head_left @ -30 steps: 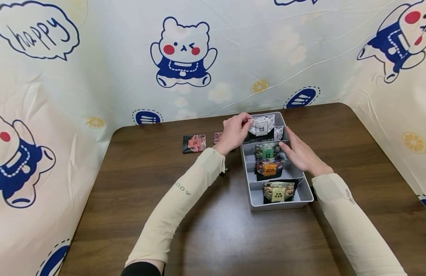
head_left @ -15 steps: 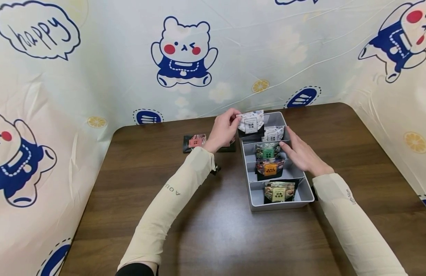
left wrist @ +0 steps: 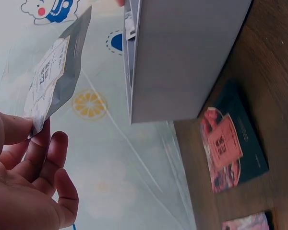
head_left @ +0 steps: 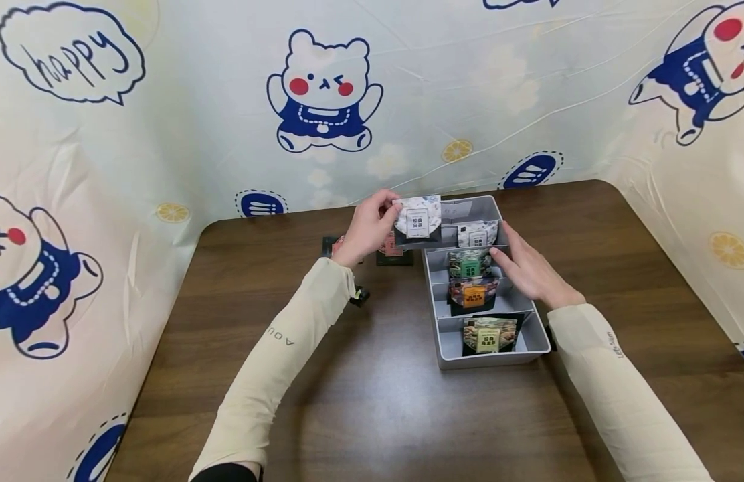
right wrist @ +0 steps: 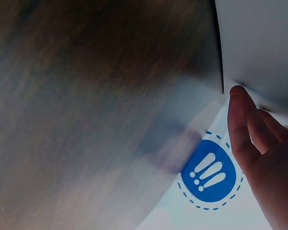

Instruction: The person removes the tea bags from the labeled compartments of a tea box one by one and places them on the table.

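Observation:
My left hand [head_left: 372,226] pinches a white-and-black tea sachet [head_left: 417,221] by its corner, held up beside the far left corner of a grey divided box [head_left: 486,363]. In the left wrist view the thumb and index finger grip the sachet [left wrist: 55,79] at one end, while the other fingers curl loosely. My right hand [head_left: 531,268] rests along the box's right side with straight fingers, its thumb over the rim. Another white sachet [head_left: 477,234] stays in the back part of the box. Nearer me sit a green sachet [head_left: 470,266], an orange one [head_left: 472,294] and a yellow one [head_left: 490,338].
On the wooden table [head_left: 372,402] left of the box lie two red-and-black sachets, one [head_left: 395,257] close to the box and another [head_left: 329,246] partly hidden behind my left hand. A patterned cloth [head_left: 215,134] hangs behind the table's far edge.
My left hand has drawn the white sachet up out of the back compartment and moved it left, past the box's edge. The right hand has stayed at the box's side.

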`<state>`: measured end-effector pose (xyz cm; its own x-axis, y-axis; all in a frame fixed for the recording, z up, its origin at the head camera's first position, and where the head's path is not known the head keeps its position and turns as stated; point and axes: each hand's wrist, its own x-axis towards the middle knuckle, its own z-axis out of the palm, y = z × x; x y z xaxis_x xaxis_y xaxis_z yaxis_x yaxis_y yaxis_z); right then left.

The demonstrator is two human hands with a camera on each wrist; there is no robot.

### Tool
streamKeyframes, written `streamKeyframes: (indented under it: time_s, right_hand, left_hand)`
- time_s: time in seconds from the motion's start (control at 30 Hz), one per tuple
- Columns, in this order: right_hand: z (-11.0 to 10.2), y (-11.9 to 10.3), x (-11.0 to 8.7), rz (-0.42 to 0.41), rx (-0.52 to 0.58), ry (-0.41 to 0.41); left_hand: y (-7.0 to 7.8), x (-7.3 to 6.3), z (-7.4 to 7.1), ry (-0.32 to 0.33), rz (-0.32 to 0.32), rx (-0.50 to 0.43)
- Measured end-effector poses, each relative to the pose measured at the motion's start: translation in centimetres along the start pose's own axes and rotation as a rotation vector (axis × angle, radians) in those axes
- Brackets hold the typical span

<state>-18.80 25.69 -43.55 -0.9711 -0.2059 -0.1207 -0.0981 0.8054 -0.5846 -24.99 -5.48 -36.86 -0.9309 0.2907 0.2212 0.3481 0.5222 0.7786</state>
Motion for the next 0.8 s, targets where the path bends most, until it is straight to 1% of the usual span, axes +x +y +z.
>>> streamKeyframes:
  time_s: [0.27, 0.53, 0.8]
  right_hand:
    - [0.1, 0.1, -0.1, 0.001, 0.004, -0.003]
    - [0.1, 0.1, -0.1, 0.0, 0.01, -0.009]
    - [0.0, 0.1, -0.2, 0.0, 0.011, -0.011]
  left_hand:
    - [-1.3, -0.7, -1.3, -0.011, -0.044, 0.017]
    - [-2.8, -1.5, -2.8, 0.008, -0.094, 0.043]
    - [-4.2, -1.9, -4.3, 0.032, -0.143, 0.081]
